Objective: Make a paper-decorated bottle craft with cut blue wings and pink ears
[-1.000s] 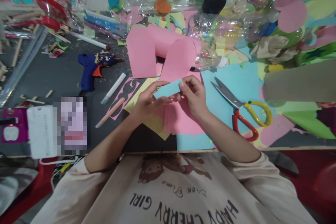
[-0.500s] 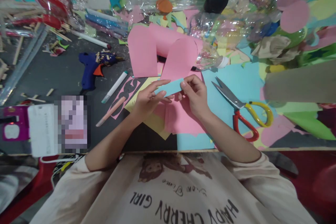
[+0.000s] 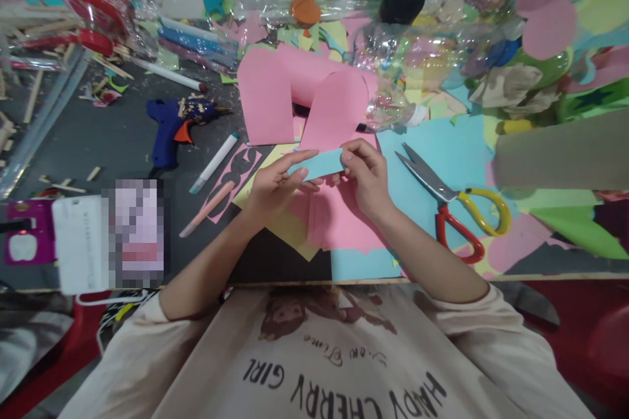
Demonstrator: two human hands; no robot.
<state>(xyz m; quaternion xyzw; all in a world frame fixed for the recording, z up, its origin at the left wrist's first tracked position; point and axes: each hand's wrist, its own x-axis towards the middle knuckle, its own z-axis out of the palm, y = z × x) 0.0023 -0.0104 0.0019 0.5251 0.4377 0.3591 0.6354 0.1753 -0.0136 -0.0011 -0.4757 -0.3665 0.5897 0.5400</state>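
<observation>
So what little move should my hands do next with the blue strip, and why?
Maybe gently bring the ends of the blue strip closer together, so it bends: it looks nearly flat now, and your left hand holds one end while your right hand pinches the other.

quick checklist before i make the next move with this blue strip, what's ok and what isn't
1. Blue strip gripped at both ends: ok, left hand on one end, right hand on the other.
2. Scissors out of the hands: ok, lying on the blue sheet beyond the right hand.
3. Scissors closed: not ok, the blades stand apart.
4. Glue gun away from the hands: ok, lying on the table to the left.
5. Glue gun hot or cold: cannot tell.
6. Bare table below the hands: not ok, pink paper and yellow paper lie there.
</observation>
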